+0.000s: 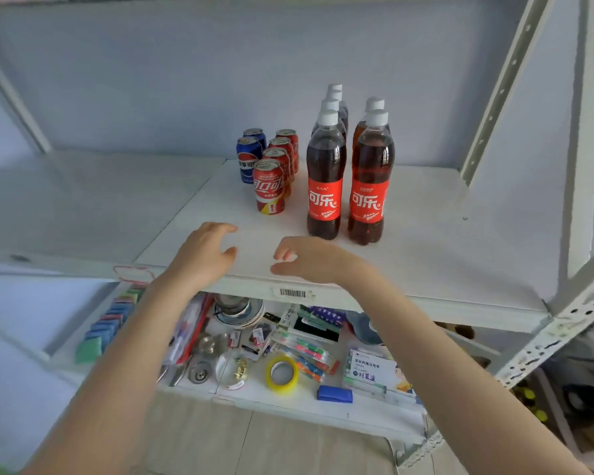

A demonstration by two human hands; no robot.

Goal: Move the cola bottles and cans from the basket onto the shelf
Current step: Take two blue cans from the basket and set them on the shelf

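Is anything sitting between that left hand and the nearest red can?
Nothing. In the head view, only bare white shelf shows between the left hand and the front red can.

This looks like a small shop or its stockroom. A white perforated-steel rack (pixel 501 87) holds a flat white shelf board (pixel 426 234) with a barcode sticker (pixel 293 293) on its near edge. Red cola cans (pixel 270 186), blue cola cans (pixel 248 162) and dark red-labelled plastic cola bottles (pixel 324 186) stand in neat near-to-far files. The lower white shelf (pixel 288 402) carries sorted small wares: coloured sponges (pixel 103 330) left, highlighter pen packs (pixel 302 347), a yellow tape roll (pixel 282 373).
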